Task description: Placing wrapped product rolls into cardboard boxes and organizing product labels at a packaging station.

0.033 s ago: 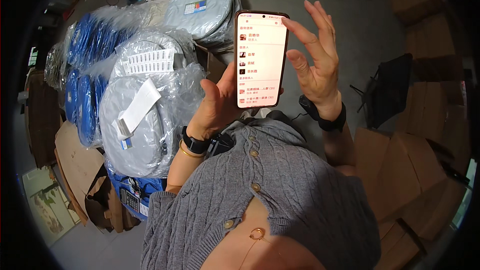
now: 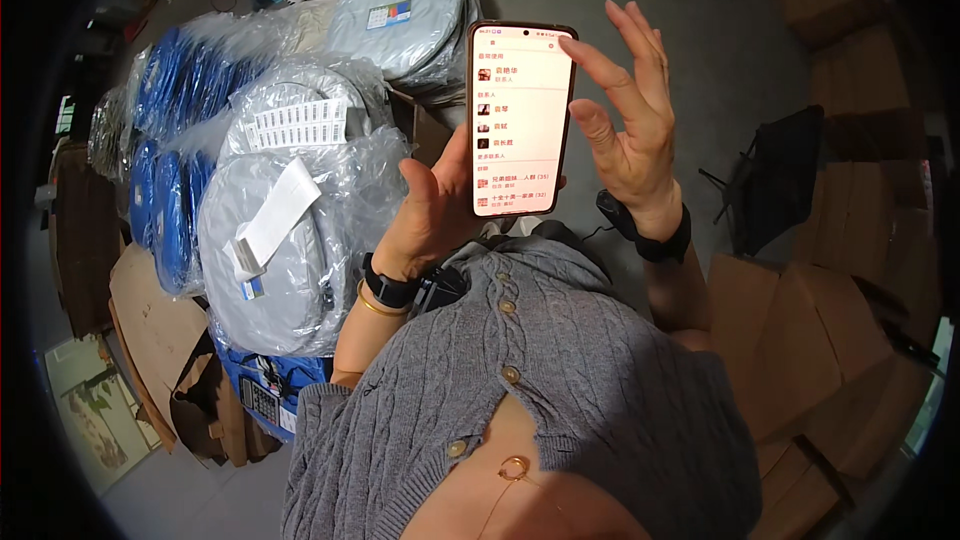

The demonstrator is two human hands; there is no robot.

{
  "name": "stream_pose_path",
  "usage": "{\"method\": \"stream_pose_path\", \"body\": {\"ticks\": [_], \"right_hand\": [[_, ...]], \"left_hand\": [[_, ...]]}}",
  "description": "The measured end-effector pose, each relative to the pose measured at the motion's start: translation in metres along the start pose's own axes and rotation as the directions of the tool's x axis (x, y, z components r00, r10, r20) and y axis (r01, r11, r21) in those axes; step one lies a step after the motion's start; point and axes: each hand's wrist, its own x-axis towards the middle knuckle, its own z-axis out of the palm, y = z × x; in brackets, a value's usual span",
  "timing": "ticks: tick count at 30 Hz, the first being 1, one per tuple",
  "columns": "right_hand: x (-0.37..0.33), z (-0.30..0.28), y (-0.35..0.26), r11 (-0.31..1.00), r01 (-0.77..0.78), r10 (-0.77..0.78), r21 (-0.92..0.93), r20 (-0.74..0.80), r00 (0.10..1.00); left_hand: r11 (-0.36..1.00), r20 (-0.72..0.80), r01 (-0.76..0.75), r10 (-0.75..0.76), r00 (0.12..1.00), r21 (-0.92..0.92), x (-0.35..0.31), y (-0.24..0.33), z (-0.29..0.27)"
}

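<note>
A smartphone point(image 2: 518, 125) in a dark case stands upright in front of me, its lit screen showing a list with small pictures. My left hand point(image 2: 438, 202) is closed around the phone's lower left side, thumb apart on the near side; the fingers behind it are mostly hidden. At the phone's upper right corner is the index fingertip of my right hand point(image 2: 632, 125), touching or just over the edge. The other fingers of that hand are spread and hold nothing. Dark bands circle both wrists, and a gold bangle point(image 2: 380, 302) sits on the left one.
Left of me, round grey packs point(image 2: 268, 290) in clear plastic are piled, with white label strips point(image 2: 280, 218) on top. Blue wrapped packs point(image 2: 185, 80) lie beyond. A calculator point(image 2: 262, 402) rests near my left elbow. Cardboard boxes point(image 2: 800, 340) and a black folded item point(image 2: 775, 185) stand at right.
</note>
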Motion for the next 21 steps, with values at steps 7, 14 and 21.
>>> {"method": "stream_pose_path", "body": {"ticks": [7,14,21], "right_hand": [[-0.001,0.0,-0.002,0.999,0.005,-0.005,-0.032,0.026,1.0],[0.004,0.0,-0.009,0.998,0.026,-0.024,-0.064,0.029,0.999],[0.011,0.006,-0.017,0.984,0.091,-0.077,-0.151,0.096,0.992]], "left_hand": [[1.0,0.004,-0.005,0.005,1.0,-0.005,0.001,-0.002,0.001],[0.993,-0.023,0.022,-0.019,1.0,0.118,0.001,0.0,0.002],[0.994,-0.052,0.052,-0.047,0.998,0.101,0.0,0.0,0.001]]}}
